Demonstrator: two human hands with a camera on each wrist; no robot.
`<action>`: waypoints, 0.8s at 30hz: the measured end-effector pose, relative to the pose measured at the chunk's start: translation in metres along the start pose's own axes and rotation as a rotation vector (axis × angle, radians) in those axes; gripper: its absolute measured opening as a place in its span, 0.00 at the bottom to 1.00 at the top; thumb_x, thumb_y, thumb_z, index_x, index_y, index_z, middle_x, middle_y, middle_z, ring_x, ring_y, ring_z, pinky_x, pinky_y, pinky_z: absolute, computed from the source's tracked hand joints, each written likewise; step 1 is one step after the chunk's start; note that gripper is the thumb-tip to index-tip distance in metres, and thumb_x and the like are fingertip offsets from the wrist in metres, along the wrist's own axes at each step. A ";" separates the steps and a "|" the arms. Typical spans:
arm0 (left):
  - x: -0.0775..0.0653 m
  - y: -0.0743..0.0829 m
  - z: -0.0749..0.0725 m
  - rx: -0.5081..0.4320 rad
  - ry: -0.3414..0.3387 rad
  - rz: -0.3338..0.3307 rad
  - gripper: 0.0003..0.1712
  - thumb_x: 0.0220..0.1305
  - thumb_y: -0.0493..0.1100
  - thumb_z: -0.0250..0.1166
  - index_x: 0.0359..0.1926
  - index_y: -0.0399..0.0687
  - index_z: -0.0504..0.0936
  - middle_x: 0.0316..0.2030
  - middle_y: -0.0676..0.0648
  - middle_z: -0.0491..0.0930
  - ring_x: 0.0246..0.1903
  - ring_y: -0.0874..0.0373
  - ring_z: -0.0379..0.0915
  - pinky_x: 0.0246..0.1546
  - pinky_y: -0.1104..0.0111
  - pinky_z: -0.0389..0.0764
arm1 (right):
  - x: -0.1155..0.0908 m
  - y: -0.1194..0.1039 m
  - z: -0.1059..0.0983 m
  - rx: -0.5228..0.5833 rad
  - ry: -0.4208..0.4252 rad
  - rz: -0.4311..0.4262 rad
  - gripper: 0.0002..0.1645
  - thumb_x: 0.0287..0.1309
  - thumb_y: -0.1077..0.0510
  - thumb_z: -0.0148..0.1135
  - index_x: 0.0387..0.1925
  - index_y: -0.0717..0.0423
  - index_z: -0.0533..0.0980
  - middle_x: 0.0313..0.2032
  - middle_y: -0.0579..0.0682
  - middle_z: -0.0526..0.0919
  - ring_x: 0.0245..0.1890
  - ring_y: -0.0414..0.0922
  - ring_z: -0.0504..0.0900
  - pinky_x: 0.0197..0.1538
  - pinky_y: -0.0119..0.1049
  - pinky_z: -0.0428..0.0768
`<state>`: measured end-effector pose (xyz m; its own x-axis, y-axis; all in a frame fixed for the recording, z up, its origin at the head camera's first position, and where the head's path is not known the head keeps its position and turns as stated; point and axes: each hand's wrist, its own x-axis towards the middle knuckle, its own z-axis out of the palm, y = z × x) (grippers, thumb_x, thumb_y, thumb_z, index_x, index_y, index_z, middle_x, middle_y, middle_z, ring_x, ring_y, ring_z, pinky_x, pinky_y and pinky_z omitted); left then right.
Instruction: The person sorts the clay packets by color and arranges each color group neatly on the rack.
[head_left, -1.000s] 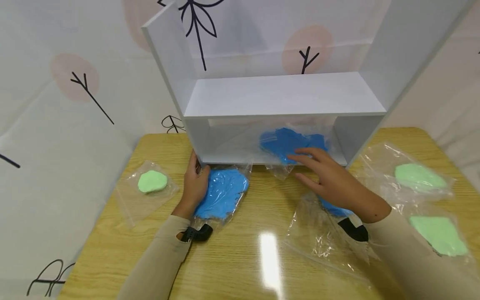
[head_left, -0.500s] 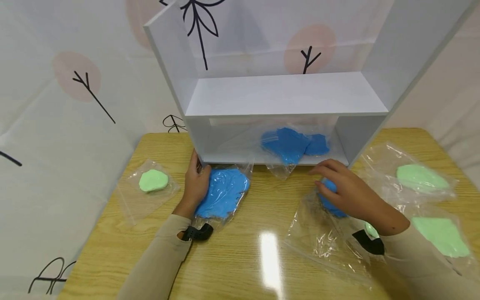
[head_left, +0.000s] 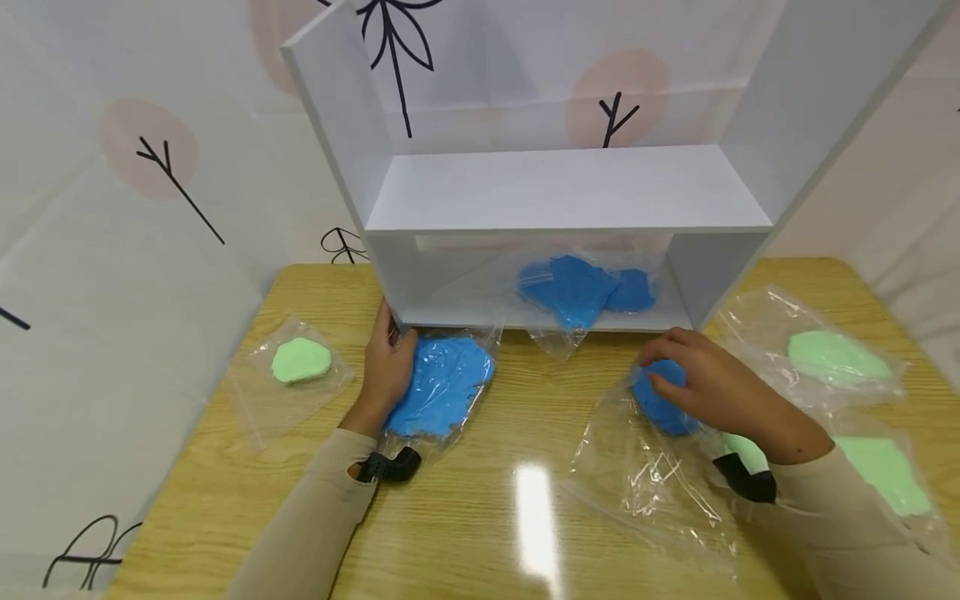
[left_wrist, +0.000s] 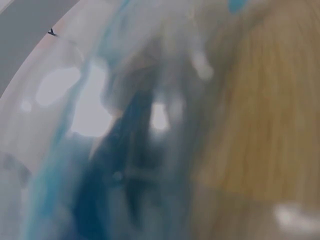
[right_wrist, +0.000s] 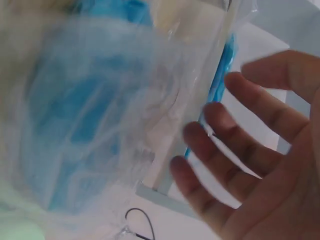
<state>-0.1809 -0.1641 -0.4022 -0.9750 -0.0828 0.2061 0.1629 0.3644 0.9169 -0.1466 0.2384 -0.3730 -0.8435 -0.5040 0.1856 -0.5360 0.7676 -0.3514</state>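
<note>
My left hand (head_left: pixel 387 367) grips the lower left corner of the white shelf unit (head_left: pixel 570 187), fingers along its outer side and thumb at the front. By the thumb lies a clear bag of flattened blue clay-like material (head_left: pixel 444 383); in the left wrist view, blurred bluish plastic (left_wrist: pixel 100 170) fills much of the frame. My right hand (head_left: pixel 712 383) hovers at another bagged blue piece (head_left: pixel 663 400) on the right, partly covering it. In the right wrist view, its loosely bent fingers (right_wrist: pixel 235 135) hold nothing, beside a blurred blue bag (right_wrist: pixel 85 115).
In the shelf's lower compartment sits a bag of blue pieces (head_left: pixel 577 287), its corner hanging over the front edge. A bagged green piece (head_left: pixel 302 360) lies on the wooden table (head_left: pixel 450 533) at left. More green bags (head_left: pixel 836 358) lie at right, one partly under the right wrist.
My right hand has drawn back from the blue bag in the lower compartment, down and right to the bagged blue piece on the table. The left hand has stayed at the shelf corner.
</note>
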 end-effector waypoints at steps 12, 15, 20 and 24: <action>-0.001 0.004 -0.001 0.011 -0.006 -0.003 0.39 0.72 0.33 0.50 0.80 0.52 0.49 0.76 0.40 0.57 0.75 0.44 0.54 0.74 0.49 0.59 | -0.002 0.010 0.000 0.016 -0.196 0.120 0.18 0.58 0.55 0.70 0.49 0.55 0.80 0.52 0.57 0.81 0.53 0.59 0.78 0.50 0.55 0.80; -0.001 0.005 -0.002 0.013 -0.013 -0.002 0.40 0.72 0.33 0.50 0.80 0.50 0.47 0.77 0.40 0.56 0.76 0.44 0.53 0.75 0.49 0.58 | -0.003 0.011 0.002 0.016 -0.222 0.135 0.23 0.56 0.53 0.71 0.52 0.55 0.79 0.56 0.62 0.78 0.56 0.64 0.76 0.51 0.58 0.80; -0.002 0.005 -0.002 0.011 -0.013 -0.015 0.40 0.72 0.33 0.50 0.80 0.50 0.47 0.77 0.40 0.55 0.76 0.43 0.53 0.75 0.48 0.58 | -0.004 0.013 0.006 0.004 -0.219 0.130 0.27 0.53 0.51 0.73 0.54 0.53 0.79 0.57 0.64 0.78 0.55 0.66 0.77 0.48 0.59 0.81; -0.002 0.005 -0.001 0.013 -0.011 -0.009 0.40 0.72 0.33 0.50 0.80 0.51 0.47 0.77 0.40 0.55 0.76 0.43 0.53 0.75 0.48 0.58 | -0.005 0.014 0.009 -0.002 -0.216 0.095 0.30 0.51 0.52 0.75 0.57 0.54 0.80 0.58 0.65 0.77 0.57 0.68 0.75 0.52 0.62 0.79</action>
<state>-0.1779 -0.1634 -0.3974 -0.9781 -0.0759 0.1936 0.1519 0.3755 0.9143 -0.1498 0.2481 -0.3877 -0.8635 -0.5021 -0.0488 -0.4547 0.8165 -0.3557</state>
